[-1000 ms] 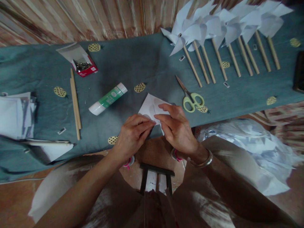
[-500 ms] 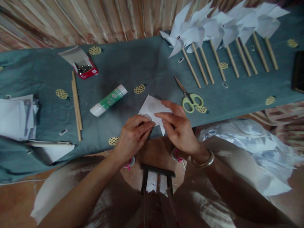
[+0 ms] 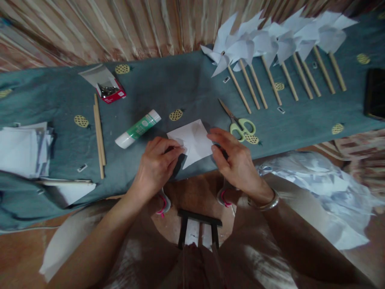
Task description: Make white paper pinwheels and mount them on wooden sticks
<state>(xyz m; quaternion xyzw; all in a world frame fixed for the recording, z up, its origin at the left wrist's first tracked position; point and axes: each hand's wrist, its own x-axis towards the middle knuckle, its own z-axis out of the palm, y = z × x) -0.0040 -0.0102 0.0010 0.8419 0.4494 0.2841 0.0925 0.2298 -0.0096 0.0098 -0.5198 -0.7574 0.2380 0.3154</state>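
Observation:
A white square of paper (image 3: 197, 140) with a slit and creases lies near the front edge of the table, between my hands. My left hand (image 3: 159, 162) pinches the paper's left side between thumb and fingertips. At the right edge, my right hand (image 3: 234, 156) has its fingers apart, with the fingertips beside or touching the paper; contact is hard to make out. Just beyond my right hand lie scissors (image 3: 242, 127) with green handles. A green and white glue stick (image 3: 138, 129) rests on its side to the left of the paper.
Several white paper pinwheels (image 3: 224, 52) on wooden sticks lie at the back right. On the left are a red box (image 3: 111, 94) of small metal pieces, two wooden sticks (image 3: 99, 136) and a paper stack (image 3: 22, 150). A plastic bag (image 3: 325, 192) sits below the table's right front.
The paper has turned and now lies flatter, more of it showing. My left hand has shifted left with its edge, and my right hand has moved off the middle to the right edge.

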